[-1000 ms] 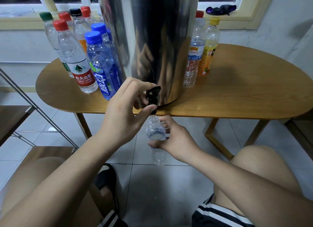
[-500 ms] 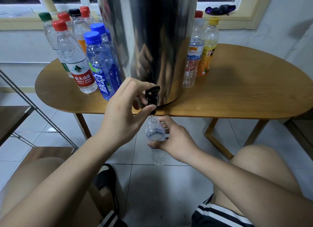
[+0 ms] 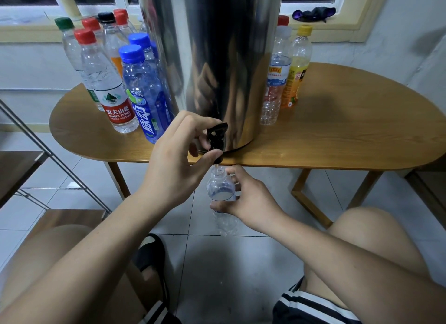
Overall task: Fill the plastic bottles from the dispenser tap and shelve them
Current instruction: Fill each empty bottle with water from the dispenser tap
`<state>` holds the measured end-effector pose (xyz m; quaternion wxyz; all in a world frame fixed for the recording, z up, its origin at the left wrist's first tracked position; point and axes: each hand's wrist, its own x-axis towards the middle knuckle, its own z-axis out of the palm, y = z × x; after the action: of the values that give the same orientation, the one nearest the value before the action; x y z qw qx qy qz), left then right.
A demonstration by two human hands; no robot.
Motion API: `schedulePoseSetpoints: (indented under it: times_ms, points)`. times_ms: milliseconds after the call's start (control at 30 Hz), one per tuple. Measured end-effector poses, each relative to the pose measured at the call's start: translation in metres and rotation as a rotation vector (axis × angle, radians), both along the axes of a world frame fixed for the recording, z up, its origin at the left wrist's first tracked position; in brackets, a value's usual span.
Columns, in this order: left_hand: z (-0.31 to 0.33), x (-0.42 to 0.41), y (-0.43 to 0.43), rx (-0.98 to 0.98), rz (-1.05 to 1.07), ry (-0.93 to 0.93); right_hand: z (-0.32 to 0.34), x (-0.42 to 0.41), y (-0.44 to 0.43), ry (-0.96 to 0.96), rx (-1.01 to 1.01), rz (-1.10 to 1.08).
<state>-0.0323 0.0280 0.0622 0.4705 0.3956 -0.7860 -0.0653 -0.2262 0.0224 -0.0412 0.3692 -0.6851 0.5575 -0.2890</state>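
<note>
A tall steel dispenser (image 3: pixel 217 65) stands on the wooden table (image 3: pixel 337 135), its black tap (image 3: pixel 216 136) jutting over the front edge. My left hand (image 3: pixel 178 159) grips the tap, thumb under the lever and fingers curled over it. Directly beneath the spout, my right hand (image 3: pixel 246 198) holds an uncapped clear plastic bottle (image 3: pixel 220 191) by its upper body. A thin stream runs into its neck, and water shows near the shoulder.
Several capped bottles (image 3: pixel 106 82) stand left of the dispenser, two blue ones (image 3: pixel 144 94) nearest. A few more bottles (image 3: pixel 287 70) stand to its right. A metal-framed shelf with wooden boards (image 3: pixel 21 169) is at the left. My knees and tiled floor lie below.
Both hands stay in place at the tap and bottle. No clear change in the water level can be made out.
</note>
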Motion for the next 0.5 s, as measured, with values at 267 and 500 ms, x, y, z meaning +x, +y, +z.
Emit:
schedulePoseSetpoints:
  times_ms: [267,500]
  points:
    - [-0.0004,-0.0006,0.0002,0.009,-0.009,0.013,0.0001,-0.0004,0.0001,0.002,-0.013,-0.003]
    - [-0.0001,-0.0003,0.0006,0.007,-0.006,0.01,0.0005,-0.0008,0.0006,0.0,-0.012,0.001]
